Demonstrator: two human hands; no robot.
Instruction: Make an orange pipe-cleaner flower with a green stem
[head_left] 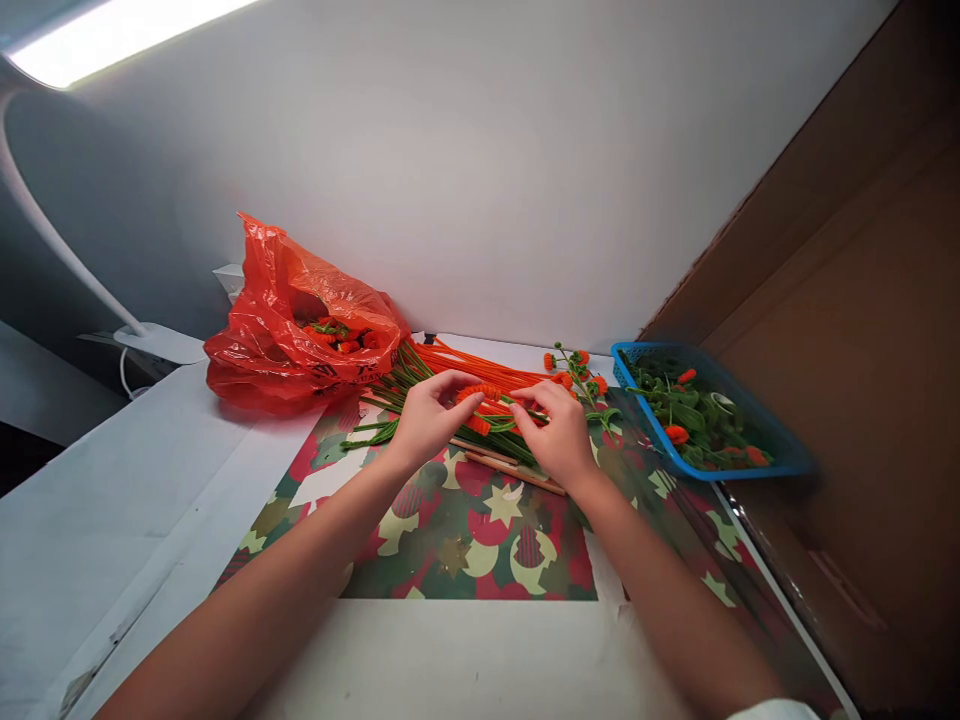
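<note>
A coiled orange pipe cleaner (480, 393) is stretched between my two hands above the patterned sheet. My left hand (433, 418) pinches its left end between thumb and fingers. At its right end, the thumb and fingertips of my right hand (556, 428) are closed, though the exact grip there is too small to make out. Beneath and behind lie long straight orange pipe cleaners (480, 362) and a bundle of green pipe cleaners (409, 370). Another short orange coil (478, 425) rests just below the held one. Thin wooden sticks (517, 470) lie in front.
A red plastic bag (300, 330) with orange and green pieces stands at the left. To the right, a blue basket (697, 470) holds green leaves and orange flowers. Finished-looking orange flowers (581, 375) lie by the basket. A white lamp (157, 342) stands far left; cardboard (847, 330) walls the right.
</note>
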